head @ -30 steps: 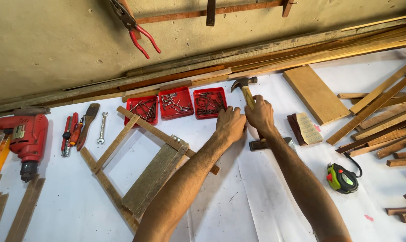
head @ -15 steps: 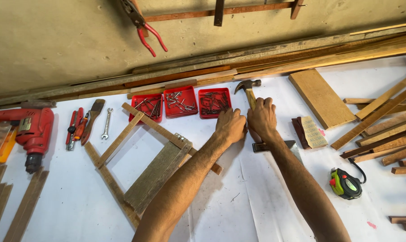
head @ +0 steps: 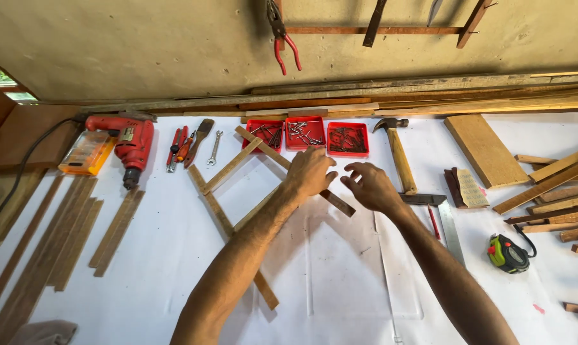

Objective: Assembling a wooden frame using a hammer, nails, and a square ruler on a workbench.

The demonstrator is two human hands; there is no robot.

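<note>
A: Where are the hands, and what are they doing?

B: Both are out over the white worktop. The left hand lies palm down on the wooden frame, fingers curled over the far slat, pressing rather than gripping, probably to keep the loose strips from sliding. The right hand hangs just beside it, fingers spread and holding nothing.

A: And the frame itself?

B: It lies flat near the middle of the worktop, thin strips crossing at angles, its far corner close to the 3 red trays. Those look full of nails or screws, set within easy reach of the joint being held.

A: The hammer?

B: The hammer lies by itself right of the trays, head toward the wall, handle pointing back to the right hand, so it is easy to pick up. A metal square lies near the right wrist.

A: Anything further off?

B: A red drill is parked well to the left, and a green tape measure to the right, apart from the frame.
</note>
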